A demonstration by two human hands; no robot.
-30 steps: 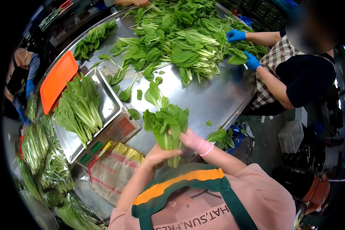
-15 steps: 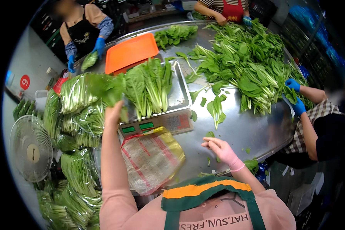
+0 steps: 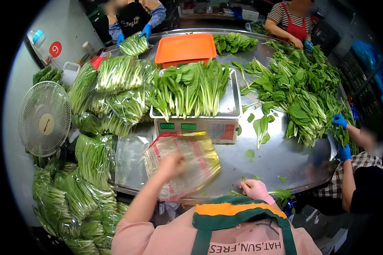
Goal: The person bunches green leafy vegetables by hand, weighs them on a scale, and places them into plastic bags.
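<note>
My left hand [image 3: 172, 165], smeared by motion, is over a clear plastic bag [image 3: 202, 157] with red and yellow stripes. The bag lies flat on the metal table in front of a scale [image 3: 202, 127] with green displays. A metal tray [image 3: 238, 95] on the scale bears a row of leafy greens [image 3: 193, 89], leaves away from me and stems toward me. Low on the right, my right hand [image 3: 255, 189] is closed near the table's front edge, beside small leaf scraps. Its fingertips are partly hidden, so whatever they may hold cannot be made out.
Bagged greens [image 3: 119, 76] are stacked left of the scale, with more below beside a white fan [image 3: 45, 119]. Orange trays [image 3: 185, 47] stand behind the scale. Loose greens [image 3: 302, 97] are heaped on the right. Three co-workers in aprons stand around the metal table [image 3: 281, 163].
My left hand has left the greens at the tray and come back toward me, over the bag. The greens now lie in the tray. My right hand has drawn nearer and its fingers have curled.
</note>
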